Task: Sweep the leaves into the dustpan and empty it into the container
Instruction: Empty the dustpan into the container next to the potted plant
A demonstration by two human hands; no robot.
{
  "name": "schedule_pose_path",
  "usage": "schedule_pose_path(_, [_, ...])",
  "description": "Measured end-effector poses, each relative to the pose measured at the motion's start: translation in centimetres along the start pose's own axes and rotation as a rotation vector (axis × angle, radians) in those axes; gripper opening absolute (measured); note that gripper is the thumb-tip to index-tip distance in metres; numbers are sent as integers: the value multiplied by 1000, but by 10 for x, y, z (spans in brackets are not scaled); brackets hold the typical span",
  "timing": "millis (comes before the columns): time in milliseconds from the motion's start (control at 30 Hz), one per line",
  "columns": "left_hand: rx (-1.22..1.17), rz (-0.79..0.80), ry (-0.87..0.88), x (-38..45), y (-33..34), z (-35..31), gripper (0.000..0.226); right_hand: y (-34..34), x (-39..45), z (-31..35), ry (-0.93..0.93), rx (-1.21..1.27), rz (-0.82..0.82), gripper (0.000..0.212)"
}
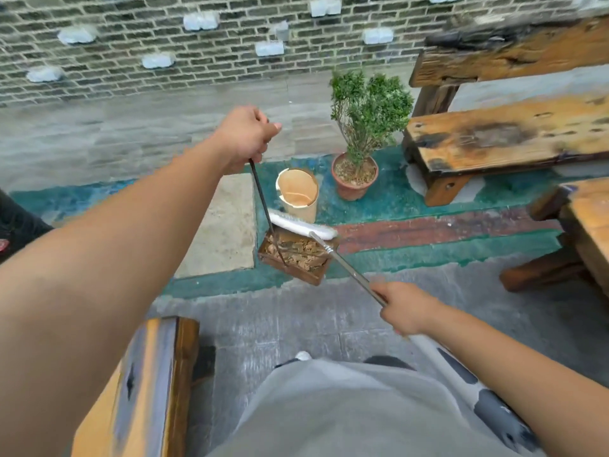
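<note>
My left hand (246,137) grips the top of the dustpan's thin dark handle. The brown dustpan (294,273) hangs below it over the ground, holding dry brown leaves (296,250). My right hand (403,308) grips the metal shaft of the broom, whose white brush head (298,224) lies across the far edge of the dustpan. Just beyond the brush stands the beige container (301,192), upright, with a chipped rim; its inside looks pale.
A potted green shrub (359,146) stands right of the container. Heavy wooden benches (507,140) fill the right side, with another (151,384) at the lower left by my legs. A brick wall runs behind. The ground is grey paving with green and red painted strips.
</note>
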State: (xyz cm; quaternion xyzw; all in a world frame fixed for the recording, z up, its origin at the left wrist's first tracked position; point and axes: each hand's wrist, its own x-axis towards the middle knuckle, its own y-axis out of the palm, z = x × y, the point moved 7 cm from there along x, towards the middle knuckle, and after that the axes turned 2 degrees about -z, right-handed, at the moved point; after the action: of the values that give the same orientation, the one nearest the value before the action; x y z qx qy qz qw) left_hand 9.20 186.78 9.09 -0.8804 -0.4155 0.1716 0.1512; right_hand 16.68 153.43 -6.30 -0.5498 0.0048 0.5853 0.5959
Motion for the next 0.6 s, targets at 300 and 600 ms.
schedule_pose_path(300, [359, 7, 98, 198, -27, -27, 35, -119, 157, 44, -63, 176, -44, 48])
schedule_pose_path(600, [660, 68, 214, 332, -35, -20, 34, -205, 289, 69, -45, 358, 37, 61])
